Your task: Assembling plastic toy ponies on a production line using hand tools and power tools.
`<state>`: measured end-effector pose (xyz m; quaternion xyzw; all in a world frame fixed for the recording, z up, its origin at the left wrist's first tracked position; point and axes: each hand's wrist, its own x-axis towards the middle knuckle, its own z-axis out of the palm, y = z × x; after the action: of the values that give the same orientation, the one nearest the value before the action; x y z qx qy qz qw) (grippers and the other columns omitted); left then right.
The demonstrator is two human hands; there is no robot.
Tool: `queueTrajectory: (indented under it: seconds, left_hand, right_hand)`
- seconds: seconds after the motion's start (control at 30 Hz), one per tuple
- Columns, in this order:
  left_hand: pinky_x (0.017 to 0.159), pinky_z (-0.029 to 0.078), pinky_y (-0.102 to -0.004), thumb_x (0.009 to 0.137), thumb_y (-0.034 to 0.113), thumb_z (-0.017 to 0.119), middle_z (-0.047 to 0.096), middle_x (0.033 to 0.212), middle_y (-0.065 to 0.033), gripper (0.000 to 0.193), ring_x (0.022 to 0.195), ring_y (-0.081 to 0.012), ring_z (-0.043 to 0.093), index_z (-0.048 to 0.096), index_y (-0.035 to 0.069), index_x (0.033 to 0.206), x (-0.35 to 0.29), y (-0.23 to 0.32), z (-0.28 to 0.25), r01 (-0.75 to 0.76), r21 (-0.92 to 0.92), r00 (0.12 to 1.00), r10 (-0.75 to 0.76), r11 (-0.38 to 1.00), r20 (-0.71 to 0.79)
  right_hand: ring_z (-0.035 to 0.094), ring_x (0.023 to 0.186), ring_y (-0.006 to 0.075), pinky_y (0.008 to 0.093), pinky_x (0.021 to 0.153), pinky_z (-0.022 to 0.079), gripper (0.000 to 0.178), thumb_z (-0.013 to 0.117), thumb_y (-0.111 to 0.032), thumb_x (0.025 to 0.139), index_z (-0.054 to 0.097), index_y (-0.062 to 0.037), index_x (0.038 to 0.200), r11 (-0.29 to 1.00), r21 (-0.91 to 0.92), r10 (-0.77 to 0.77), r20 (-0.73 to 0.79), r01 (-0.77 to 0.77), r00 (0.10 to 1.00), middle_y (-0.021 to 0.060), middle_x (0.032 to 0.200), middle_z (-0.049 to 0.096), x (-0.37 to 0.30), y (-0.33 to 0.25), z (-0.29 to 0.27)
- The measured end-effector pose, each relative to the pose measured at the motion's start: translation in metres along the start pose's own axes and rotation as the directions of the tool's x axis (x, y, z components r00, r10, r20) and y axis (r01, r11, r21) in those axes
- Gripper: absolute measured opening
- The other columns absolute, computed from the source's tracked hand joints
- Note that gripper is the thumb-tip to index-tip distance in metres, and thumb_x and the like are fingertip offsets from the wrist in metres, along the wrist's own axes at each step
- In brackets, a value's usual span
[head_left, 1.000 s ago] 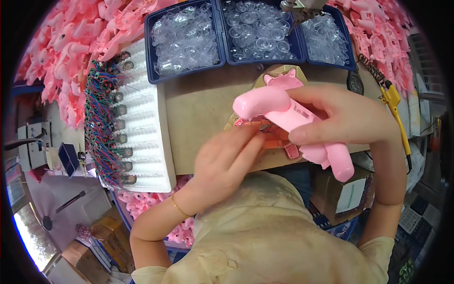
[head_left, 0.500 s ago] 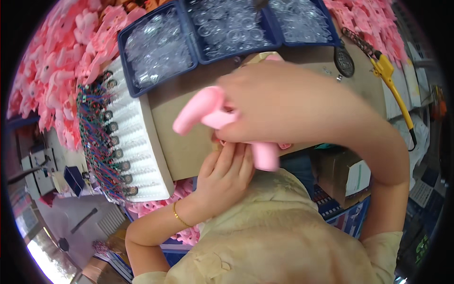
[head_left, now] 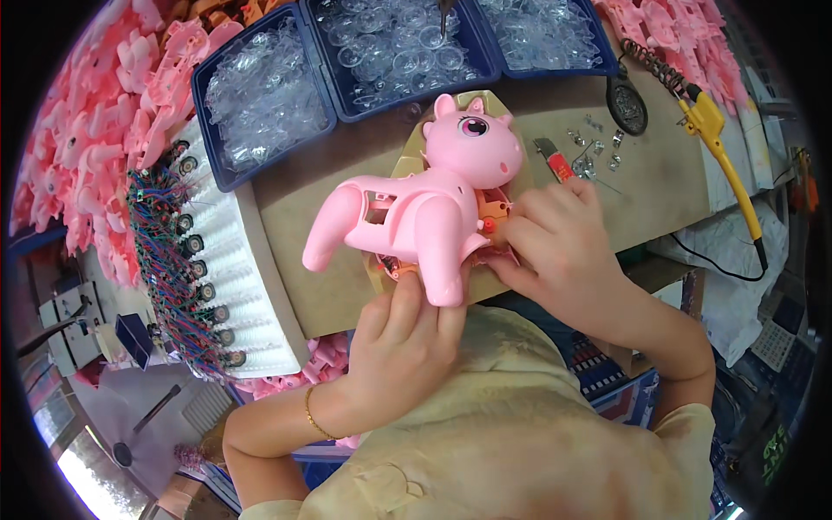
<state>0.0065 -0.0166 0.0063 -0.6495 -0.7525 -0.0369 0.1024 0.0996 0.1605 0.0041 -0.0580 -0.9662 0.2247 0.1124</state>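
A pink toy pony shell [head_left: 407, 208], with a head, a large painted eye and a rectangular opening in its side, lies on a yellowish holder [head_left: 405, 154] at the middle of the bench. Orange inner parts [head_left: 494, 211] with a small red piece show at its chest. My left hand [head_left: 403, 338] grips the pony's lower side, its fingertips around the leg and partly hidden under it. My right hand [head_left: 559, 238] has curled fingers against the chest edge, thumb below and fingers above, closed on the shell there.
Blue trays [head_left: 334, 108] of clear plastic parts stand at the back. Left is a white rack [head_left: 260, 286] with wired black round parts [head_left: 198, 244]. Right of the pony lie a red-handled blade [head_left: 555, 160], small metal pieces [head_left: 594, 147] and a yellow soldering iron [head_left: 719, 147]. Pink shells [head_left: 95, 165] are heaped far left.
My right hand has brought the pink shell piece down onto the holder and moved to the chest side. The pony's head and side now show. My left hand stays at the lower edge.
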Motion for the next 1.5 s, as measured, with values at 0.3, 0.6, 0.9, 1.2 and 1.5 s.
queueTrajectory:
  seconds: [0.3, 0.6, 0.9, 1.2, 1.5]
  left_hand:
    - [0.06, 0.037, -0.0317, 0.066, 0.04, 0.057, 0.057, 0.093, -0.0098, 0.066, 0.082, -0.0228, 0.05, 0.056, 0.002, 0.121, 0.007, 0.005, -0.003, -0.042, 0.08, 0.995, 0.034, 0.996, 0.098]
    - [0.064, 0.041, -0.0281, 0.074, 0.016, 0.05, 0.057, 0.09, -0.0137, 0.053, 0.077, -0.0244, 0.049, 0.05, 0.0, 0.125, 0.008, 0.009, -0.01, -0.128, 0.115, 0.979, 0.107, 0.985, 0.175]
    - [0.059, 0.039, -0.0304, 0.07, 0.01, 0.051, 0.053, 0.091, -0.0156, 0.05, 0.081, -0.0257, 0.048, 0.053, 0.004, 0.119, 0.009, 0.016, -0.005, -0.095, 0.138, 0.971, 0.061, 0.986, 0.232]
    - [0.048, 0.037, -0.0193, 0.075, 0.013, 0.053, 0.061, 0.11, -0.0164, 0.041, 0.064, -0.0099, 0.044, 0.054, 0.015, 0.115, -0.009, 0.032, 0.02, 0.106, 0.175, 0.993, -0.114, 0.979, 0.037]
    - [0.068, 0.05, -0.0372, 0.076, 0.009, 0.057, 0.057, 0.109, -0.0114, 0.032, 0.088, -0.0241, 0.059, 0.058, 0.01, 0.109, -0.045, -0.008, 0.017, 0.225, -0.774, 0.969, -0.054, 0.592, 0.24]
  right_hand:
    - [0.052, 0.078, 0.0206, 0.038, 0.074, 0.035, 0.018, 0.071, -0.01, 0.067, 0.06, -0.0083, 0.081, 0.999, -0.03, -0.043, 0.003, 0.043, 0.999, 0.0034, 0.083, 0.054, -0.007, 0.003, 0.0]
    - [0.06, 0.069, 0.0218, 0.0392, 0.079, 0.041, 0.012, 0.06, -0.023, 0.075, 0.068, -0.015, 0.08, 0.987, 0.091, -0.156, 0.411, 0.13, 0.898, 0.0021, 0.055, 0.059, 0.094, -0.023, -0.016]
    - [0.061, 0.086, 0.0292, 0.0385, 0.077, 0.046, 0.055, 0.069, -0.031, 0.062, 0.055, 0.0003, 0.105, 0.983, 0.081, 0.068, 0.676, -0.165, 0.734, 0.018, 0.091, 0.063, 0.121, -0.029, -0.034]
    - [0.05, 0.105, 0.0317, 0.0385, 0.096, 0.035, 0.071, 0.075, -0.024, 0.061, 0.049, -0.0025, 0.123, 0.989, 0.144, -0.054, 0.589, -0.039, 0.807, 0.014, 0.108, 0.057, 0.094, -0.023, -0.044]
    - [0.049, 0.107, 0.0335, 0.0421, 0.096, 0.036, 0.064, 0.074, -0.015, 0.058, 0.052, -0.0055, 0.117, 0.969, 0.084, -0.238, 0.559, 0.232, 0.794, 0.012, 0.112, 0.055, 0.082, -0.019, -0.03]
